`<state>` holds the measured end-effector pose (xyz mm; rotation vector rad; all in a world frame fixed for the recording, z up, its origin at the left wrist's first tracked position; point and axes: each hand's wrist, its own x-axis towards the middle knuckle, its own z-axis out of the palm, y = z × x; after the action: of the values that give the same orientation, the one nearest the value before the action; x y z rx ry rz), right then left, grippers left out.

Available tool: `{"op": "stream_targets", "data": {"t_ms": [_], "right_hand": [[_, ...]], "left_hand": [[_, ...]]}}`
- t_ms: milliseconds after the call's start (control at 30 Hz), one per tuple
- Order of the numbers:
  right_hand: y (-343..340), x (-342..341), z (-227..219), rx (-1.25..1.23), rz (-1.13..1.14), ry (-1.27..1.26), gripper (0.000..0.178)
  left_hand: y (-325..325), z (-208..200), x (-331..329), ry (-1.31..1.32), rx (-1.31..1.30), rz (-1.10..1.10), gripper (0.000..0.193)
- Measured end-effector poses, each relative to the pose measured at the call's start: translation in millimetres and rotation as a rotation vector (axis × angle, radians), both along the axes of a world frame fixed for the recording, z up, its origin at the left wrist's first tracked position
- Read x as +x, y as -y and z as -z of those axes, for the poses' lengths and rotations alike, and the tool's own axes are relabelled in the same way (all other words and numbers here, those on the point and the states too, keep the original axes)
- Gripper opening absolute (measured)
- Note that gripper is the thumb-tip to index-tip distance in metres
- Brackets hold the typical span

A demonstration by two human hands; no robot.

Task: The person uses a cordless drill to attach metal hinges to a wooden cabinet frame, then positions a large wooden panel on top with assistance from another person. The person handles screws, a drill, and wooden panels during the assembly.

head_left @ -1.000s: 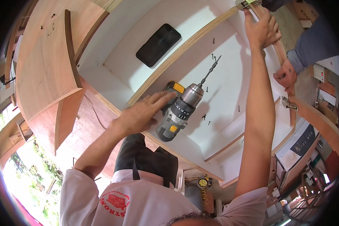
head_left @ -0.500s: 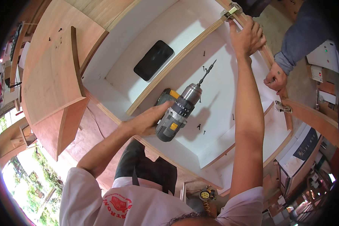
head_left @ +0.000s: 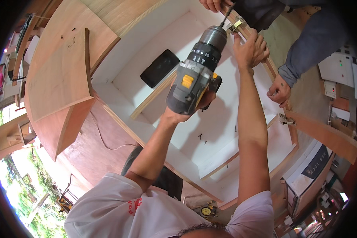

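Observation:
My left hand grips a grey and yellow cordless drill from below. Its long dark bit points up and away, its tip just beyond a metal hinge; whether it touches the wood I cannot tell. The hinge sits on the far right wooden edge of a white-lined cabinet box. Around that edge my right hand curls its fingers, with the thumb close beneath the hinge. Part of my left hand is hidden behind the drill.
A co-worker's hands rest on the same edge. Inside the box lie a black phone and loose screws. A second hinge joins a wooden strip. Curved plywood pieces stand at left.
My left hand has raised the drill up and to the right, bringing its bit to the hinge. My right hand keeps its grip. A co-worker's hand now shows at the top edge.

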<state>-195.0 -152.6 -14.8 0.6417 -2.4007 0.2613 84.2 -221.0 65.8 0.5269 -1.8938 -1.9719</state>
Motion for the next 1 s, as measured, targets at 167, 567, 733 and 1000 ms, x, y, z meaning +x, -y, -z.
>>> {"op": "stream_targets", "data": {"t_ms": [167,567,733,1000], "right_hand": [[0,-3,4,-0.005,-0.010,-0.041,0.060],[-2,-15,23,0.032,-0.003,-0.173,0.066],[-4,-19,27,0.068,0.034,-0.162,0.068],[-5,-19,29,0.074,0.023,-0.167,0.065]], "left_hand": [[-22,20,-15,-0.185,0.202,-0.225,0.029],[-35,96,-25,-0.311,0.734,-0.271,0.049],[-44,118,-37,-0.348,0.853,-0.311,0.033],[-54,134,-50,-0.329,0.900,-0.357,0.018]]}}
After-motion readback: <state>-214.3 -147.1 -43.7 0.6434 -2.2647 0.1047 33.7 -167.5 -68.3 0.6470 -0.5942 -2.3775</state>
